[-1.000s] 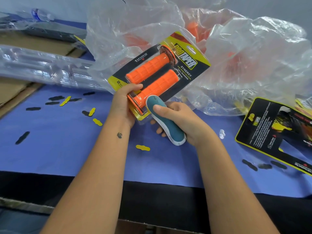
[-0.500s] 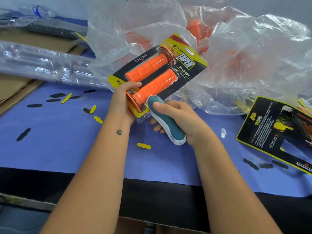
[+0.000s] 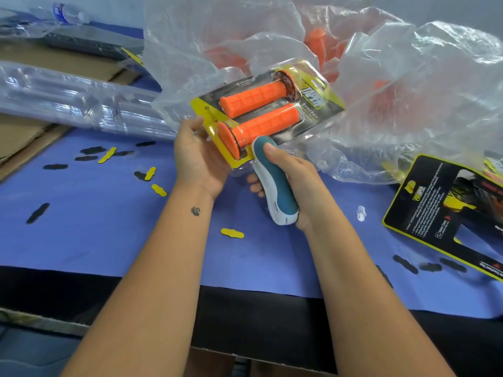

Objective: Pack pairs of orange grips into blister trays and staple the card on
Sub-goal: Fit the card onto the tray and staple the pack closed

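Right now the person is holding a packed blister tray [image 3: 268, 111] up off the table, just above the middle of the frame, with two orange grips [image 3: 258, 114] lying side by side inside it against the yellow and black card [image 3: 321, 96]. The left hand [image 3: 200, 156] is cradling the pack's lower left end, fingers curled under the edge and the thumb resting along the card's corner. The right hand [image 3: 290, 175] is wrapped firmly around a teal and white stapler [image 3: 273, 182], thumb pressing near its nose, and that nose is sitting right at the lower edge of the pack, beside the nearer grip's flanged end. Whether the stapler's mouth is actually over the card edge I cannot tell, since the thumb and the tool's head are hiding it.

To my eye this is the stapling step: the pair is already seated and the card is being fastened. The next move is calling for the edge to be fed squarely into the stapler, clear of the moulded bubble, then a firm squeeze while the left hand is steadying the pack.

Behind, in the upper half, a crumpled clear bag [image 3: 394, 85] is holding more orange pieces. At the right edge a spare card [image 3: 424, 202] is lying on the blue table cover [image 3: 95, 227], and small punched-out scraps [image 3: 232, 233] are scattered about.
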Demonstrator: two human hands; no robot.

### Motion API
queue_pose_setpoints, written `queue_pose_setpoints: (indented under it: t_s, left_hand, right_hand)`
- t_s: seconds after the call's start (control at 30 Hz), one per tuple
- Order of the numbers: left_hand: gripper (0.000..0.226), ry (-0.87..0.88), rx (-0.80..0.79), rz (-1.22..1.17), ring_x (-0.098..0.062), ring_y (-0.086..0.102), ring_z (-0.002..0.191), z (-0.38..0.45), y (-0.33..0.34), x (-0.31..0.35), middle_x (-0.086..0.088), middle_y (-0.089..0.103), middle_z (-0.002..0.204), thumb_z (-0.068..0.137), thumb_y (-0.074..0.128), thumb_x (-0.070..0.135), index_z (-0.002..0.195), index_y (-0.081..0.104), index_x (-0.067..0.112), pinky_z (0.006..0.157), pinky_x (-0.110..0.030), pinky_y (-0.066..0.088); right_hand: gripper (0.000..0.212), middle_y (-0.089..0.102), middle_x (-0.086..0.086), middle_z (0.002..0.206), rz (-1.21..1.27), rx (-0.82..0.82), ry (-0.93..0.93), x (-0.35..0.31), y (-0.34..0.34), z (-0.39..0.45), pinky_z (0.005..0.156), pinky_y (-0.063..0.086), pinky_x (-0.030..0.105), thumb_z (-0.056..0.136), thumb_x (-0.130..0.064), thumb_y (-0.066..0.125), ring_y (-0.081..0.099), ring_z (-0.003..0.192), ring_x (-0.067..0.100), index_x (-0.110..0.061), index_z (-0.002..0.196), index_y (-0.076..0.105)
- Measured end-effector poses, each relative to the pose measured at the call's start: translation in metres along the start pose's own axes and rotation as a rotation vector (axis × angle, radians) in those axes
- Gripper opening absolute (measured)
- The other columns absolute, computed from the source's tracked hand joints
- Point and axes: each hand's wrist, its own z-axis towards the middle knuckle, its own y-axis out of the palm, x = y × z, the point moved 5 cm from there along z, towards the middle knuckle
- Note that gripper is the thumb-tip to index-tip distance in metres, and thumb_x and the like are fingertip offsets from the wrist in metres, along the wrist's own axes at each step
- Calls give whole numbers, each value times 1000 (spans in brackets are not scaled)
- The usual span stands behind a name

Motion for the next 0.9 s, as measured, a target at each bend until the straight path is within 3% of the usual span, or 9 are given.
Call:
queue_pose_setpoints:
  t_s: [0.07, 0.17, 0.3, 0.4, 0.53, 0.67, 0.77, 0.9]
  left_hand:
    - [43, 33, 24, 64, -19, 68, 68, 1, 0, -2, -4, 70, 72, 100, 38, 29, 74, 69, 15, 61, -29, 56]
    - [37, 6, 50, 187, -20, 70, 76, 3, 0, -6, -5, 74, 84, 102, 38, 40, 96, 65, 15, 70, -34, 56]
    - [46, -33, 52, 169, -20, 70, 68, 2, 2, -12, -7, 74, 80, 103, 34, 45, 96, 66, 13, 60, -29, 56]
    - [50, -71, 32, 251, -19, 55, 48, -1, 6, -21, -8, 66, 66, 102, 34, 47, 90, 67, 11, 43, -23, 41]
    - [44, -101, 54, 313, -20, 41, 40, -1, 6, -29, -12, 54, 65, 102, 33, 49, 113, 53, 11, 40, -21, 30]
    - [45, -144, 51, 379, -18, 37, 41, -5, 7, -32, -5, 51, 57, 91, 48, 60, 92, 61, 17, 41, -19, 30]
    - [37, -68, 89, 460, -18, 39, 44, -7, 8, -32, -3, 49, 59, 80, 74, 43, 98, 50, 22, 39, -20, 30]
    - [33, -15, 130, 448, -15, 42, 40, -10, 10, -30, -5, 48, 62, 82, 75, 29, 99, 49, 18, 37, -19, 29]
  right_hand:
    - [37, 72, 17, 75, 5, -2, 0, -1, 0, 0, 55, 53, 27, 78, -42, 67, 69, 63, 25, -7, 85, 71]
    - [43, 72, 17, 74, -11, -11, 21, 0, 2, -2, 55, 54, 27, 79, -43, 68, 68, 63, 24, -2, 95, 69]
    - [34, 71, 16, 72, 9, 45, 13, 2, 7, -1, 54, 54, 26, 90, -35, 66, 68, 61, 23, -1, 90, 70]
    - [35, 70, 16, 71, 67, 97, 7, 2, 9, 1, 55, 54, 26, 90, -33, 66, 65, 57, 23, 2, 88, 71]
    - [38, 69, 16, 70, 114, 136, 10, 3, 9, 3, 55, 53, 26, 89, -33, 67, 63, 55, 23, 5, 91, 71]
    - [42, 68, 17, 71, 122, 159, 23, 5, 9, 4, 53, 52, 26, 88, -34, 69, 63, 56, 24, 7, 95, 70]
    - [48, 67, 22, 76, 128, 170, 26, 6, 10, 5, 55, 51, 29, 87, -35, 70, 61, 60, 28, 12, 98, 68]
    - [44, 65, 23, 74, 158, 169, 15, 6, 9, 5, 56, 50, 31, 87, -34, 71, 60, 59, 28, 9, 94, 69]
